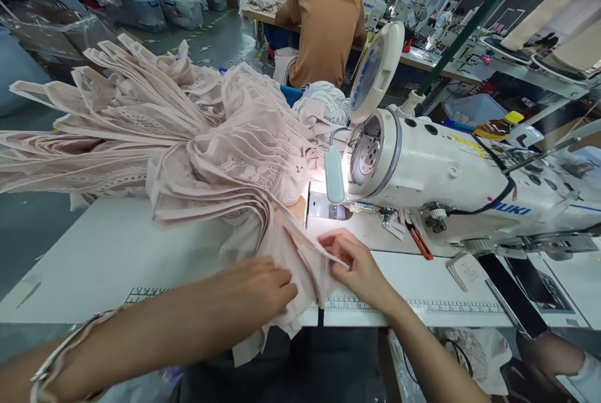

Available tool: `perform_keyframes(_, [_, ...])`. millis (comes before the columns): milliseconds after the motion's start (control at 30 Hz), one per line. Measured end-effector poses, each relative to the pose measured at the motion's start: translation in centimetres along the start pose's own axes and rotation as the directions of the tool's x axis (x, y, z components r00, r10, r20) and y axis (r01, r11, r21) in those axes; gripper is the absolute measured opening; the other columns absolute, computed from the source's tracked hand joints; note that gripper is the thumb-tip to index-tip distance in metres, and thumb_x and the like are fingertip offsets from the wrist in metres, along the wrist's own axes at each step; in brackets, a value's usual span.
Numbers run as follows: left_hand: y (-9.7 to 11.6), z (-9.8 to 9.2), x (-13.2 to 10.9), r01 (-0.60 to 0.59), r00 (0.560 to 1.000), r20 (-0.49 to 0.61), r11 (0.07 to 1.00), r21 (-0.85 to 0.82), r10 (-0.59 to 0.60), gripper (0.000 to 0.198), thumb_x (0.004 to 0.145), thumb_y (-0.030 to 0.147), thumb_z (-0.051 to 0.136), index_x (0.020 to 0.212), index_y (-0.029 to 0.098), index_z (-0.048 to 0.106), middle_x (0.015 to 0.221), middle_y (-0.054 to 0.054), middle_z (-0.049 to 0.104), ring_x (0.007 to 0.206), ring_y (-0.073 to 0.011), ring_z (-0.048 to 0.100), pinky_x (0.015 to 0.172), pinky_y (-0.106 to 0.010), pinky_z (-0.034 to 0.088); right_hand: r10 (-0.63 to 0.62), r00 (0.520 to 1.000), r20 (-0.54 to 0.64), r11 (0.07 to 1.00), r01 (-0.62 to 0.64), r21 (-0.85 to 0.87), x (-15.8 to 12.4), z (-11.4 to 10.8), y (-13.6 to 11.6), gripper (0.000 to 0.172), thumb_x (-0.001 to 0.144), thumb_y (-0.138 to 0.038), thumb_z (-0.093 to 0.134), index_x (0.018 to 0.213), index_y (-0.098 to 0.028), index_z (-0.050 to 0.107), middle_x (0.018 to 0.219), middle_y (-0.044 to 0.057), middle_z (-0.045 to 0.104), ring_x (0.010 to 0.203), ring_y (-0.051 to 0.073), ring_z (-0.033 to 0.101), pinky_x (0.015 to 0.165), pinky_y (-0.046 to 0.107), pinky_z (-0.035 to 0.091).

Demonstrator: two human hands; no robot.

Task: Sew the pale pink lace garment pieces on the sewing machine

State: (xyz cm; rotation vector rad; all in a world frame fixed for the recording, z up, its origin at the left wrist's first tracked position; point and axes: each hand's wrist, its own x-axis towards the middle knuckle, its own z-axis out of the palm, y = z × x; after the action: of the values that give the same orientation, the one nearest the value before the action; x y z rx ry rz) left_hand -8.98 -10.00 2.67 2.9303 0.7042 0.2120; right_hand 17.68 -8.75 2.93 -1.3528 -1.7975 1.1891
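A big heap of pale pink lace garment pieces [201, 165] lies across the table and hangs past its left side. From it, one fabric piece [293, 259] drapes toward the front edge between my hands. My right hand [354, 265] pinches the edge strip of this piece between thumb and fingers. My left hand [265, 287] is closed at the piece's left side, with its fingertips turned down and partly hidden. Just beyond my hands stands a white sewing machine [422, 153], its lamp lighting the needle area. A pale green guard [335, 176] hides the needle.
Orange-handled snips [419, 241] lie under the machine arm. A notepad [464, 270] and a phone [511, 293] lie at the right. Printed rulers [422, 306] run along the front edge. A person in a tan shirt [328, 27] sits ahead; part of another person [554, 350] shows at lower right.
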Motion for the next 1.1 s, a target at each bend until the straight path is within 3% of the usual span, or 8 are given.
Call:
perform_keyframes(200, [-1.4,1.1,6.9,-0.071,0.993,-0.067,0.951,0.302,0.095,0.056,0.090,0.007,0.052,0.143,0.021,0.051,0.147,-0.009,0.055,0.131,-0.0304,0.054,0.112,-0.048,0.036,0.315,0.946,-0.083,0.899,-0.269,0.345,-1.8,-0.4,1.9,0.031,0.080,-0.041,0.057,0.104,-0.027,0.042,0.072,-0.009,0.056,0.046,0.013,0.052,0.047,0.026,0.043])
perform_keyframes(333, [-1.4,3.2,6.2,0.059,0.998,-0.032,0.902,0.427,-0.050,0.062,0.082,0.002,0.055,0.142,0.017,0.055,0.134,-0.019,0.061,0.110,-0.0341,0.064,0.094,-0.049,0.048,0.208,0.828,-0.521,0.938,-0.320,-0.134,-5.0,-5.1,3.8,0.022,0.087,-0.041,0.050,0.102,-0.024,0.052,0.072,-0.001,0.062,0.060,0.019,0.061,0.058,0.031,0.048])
perform_keyframes(433, [-1.9,3.4,5.9,0.105,0.993,-0.089,0.930,0.351,-0.078,0.053,0.084,0.003,0.052,0.135,0.014,0.061,0.105,-0.017,0.068,0.091,-0.0294,0.065,0.080,-0.042,0.051,-0.048,0.645,-0.763,0.640,-0.566,-0.519,-8.6,-10.5,5.5,0.016,0.088,-0.035,0.051,0.084,-0.021,0.059,0.084,0.011,0.066,0.088,0.029,0.062,0.081,0.042,0.048])
perform_keyframes(533, [-2.5,2.8,7.2,0.047,0.988,-0.155,0.967,0.252,-0.007,0.041,0.090,0.009,0.048,0.126,0.017,0.066,0.096,-0.015,0.065,0.094,-0.0296,0.063,0.085,-0.043,0.050,-0.035,0.622,-0.782,0.455,-0.687,-0.567,-11.2,-14.4,7.0,0.016,0.080,-0.031,0.064,0.088,-0.017,0.063,0.097,0.016,0.066,0.095,0.031,0.060,0.083,0.043,0.047])
perform_keyframes(767, [-3.4,4.3,10.2,-0.046,0.953,-0.257,0.916,0.398,0.160,0.040,0.086,-0.001,0.039,0.103,0.013,0.072,0.120,-0.020,0.066,0.112,-0.0333,0.062,0.093,-0.046,0.050,0.117,0.625,-0.772,0.532,-0.696,-0.483,-12.2,-17.0,7.8,0.013,0.085,-0.029,0.061,0.079,-0.019,0.067,0.085,0.007,0.069,0.076,0.020,0.063,0.071,0.031,0.044])
perform_keyframes(933, [-6.1,6.4,9.5,-0.080,0.933,-0.319,0.960,0.267,0.166,0.059,0.083,-0.006,0.032,0.129,0.013,0.063,0.131,-0.014,0.066,0.124,-0.0280,0.061,0.099,-0.040,0.052,-0.177,0.418,-0.891,0.577,-0.689,-0.438,-10.6,-13.9,5.9,0.031,0.096,-0.032,0.040,0.086,-0.017,0.065,0.089,0.013,0.068,0.085,0.024,0.062,0.073,0.033,0.044])
perform_keyframes(1000, [-6.7,6.6,9.7,-0.091,0.936,-0.314,0.972,0.215,0.157,0.064,0.084,-0.006,0.029,0.137,0.016,0.059,0.133,-0.010,0.066,0.125,-0.0253,0.061,0.098,-0.038,0.053,-0.146,0.515,-0.845,0.715,-0.535,-0.450,-8.5,-11.1,5.2,0.030,0.099,-0.034,0.037,0.093,-0.019,0.063,0.079,0.007,0.066,0.072,0.020,0.060,0.067,0.030,0.045])
perform_keyframes(1100, [-6.0,6.1,10.6,-0.069,0.953,-0.269,0.965,0.251,0.138,0.057,0.088,-0.005,0.035,0.134,0.015,0.061,0.132,-0.013,0.066,0.121,-0.0288,0.063,0.096,-0.041,0.053,0.061,0.845,-0.531,0.875,-0.301,-0.378,-3.9,-7.3,4.4,0.020,0.098,-0.033,0.045,0.096,-0.021,0.062,0.074,0.000,0.066,0.066,0.017,0.061,0.062,0.026,0.046])
